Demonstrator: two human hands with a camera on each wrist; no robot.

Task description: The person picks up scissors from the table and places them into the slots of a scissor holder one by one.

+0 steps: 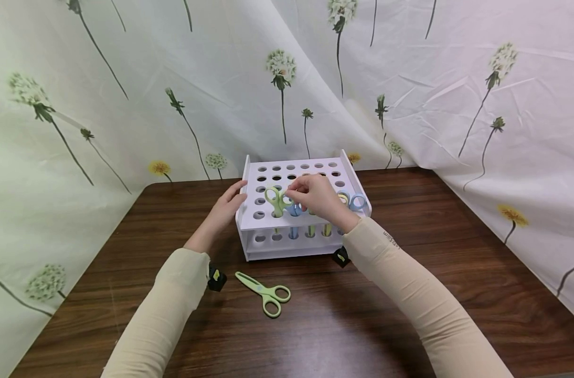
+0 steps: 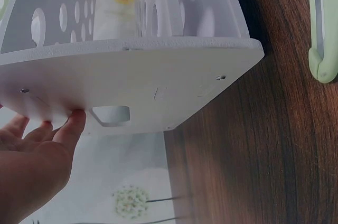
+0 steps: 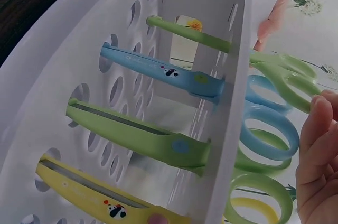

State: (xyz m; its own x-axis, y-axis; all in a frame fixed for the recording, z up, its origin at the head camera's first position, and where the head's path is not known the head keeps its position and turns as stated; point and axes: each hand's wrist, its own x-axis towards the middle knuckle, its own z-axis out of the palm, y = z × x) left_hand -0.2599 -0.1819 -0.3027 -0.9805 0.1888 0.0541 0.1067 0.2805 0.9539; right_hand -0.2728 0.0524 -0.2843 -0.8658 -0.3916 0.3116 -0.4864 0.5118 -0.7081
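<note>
A white rack [image 1: 247,224] with rows of round holes stands on the table. My right hand [image 1: 317,197] pinches a handle loop of green scissors [image 3: 195,35], whose blades pass down through a front-row hole into the lower shelf. Beside them in that row stand blue scissors [image 3: 163,71], another green pair [image 3: 137,134] and yellow scissors [image 3: 105,195], handles up. On the rack's left side panel [image 2: 174,81], my left hand [image 1: 225,207] rests its extended fingertips. One more pair of green scissors [image 1: 263,290] lies on the table before the rack.
The dark wooden table [image 1: 183,336] extends around the rack on both sides. Behind it hangs a white curtain [image 1: 230,68] printed with dandelions. Light blue handles [image 1: 358,201] stand at the row's right end, partly behind my right wrist.
</note>
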